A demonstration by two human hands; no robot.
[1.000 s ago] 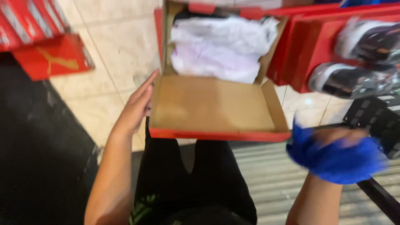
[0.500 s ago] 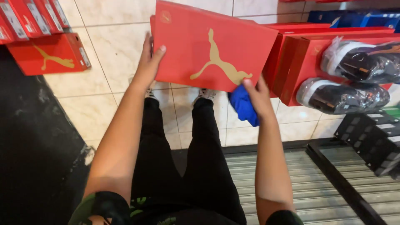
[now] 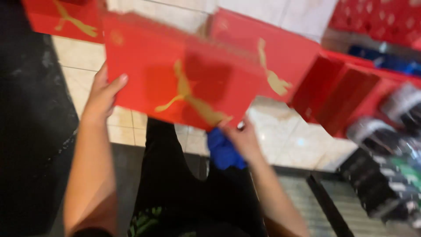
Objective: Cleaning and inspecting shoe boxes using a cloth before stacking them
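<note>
A closed red shoe box (image 3: 184, 74) with a gold animal figure on its lid is held up in front of me. My left hand (image 3: 101, 97) grips its left edge, thumb on the lid. My right hand (image 3: 244, 141) holds the box's lower right corner and also has a blue cloth (image 3: 223, 151) bunched under its fingers. The frame is blurred by motion.
A second red box (image 3: 280, 57) lies just behind on the pale tiled floor (image 3: 289, 140). More red boxes (image 3: 337, 94) and dark shoes (image 3: 394, 127) are at the right. A black mat (image 3: 26, 131) covers the left; my black trousers (image 3: 175, 188) are below.
The box was open with white paper inside, then its lid was shut. It has since moved left and closer to me, with both hands still on it.
</note>
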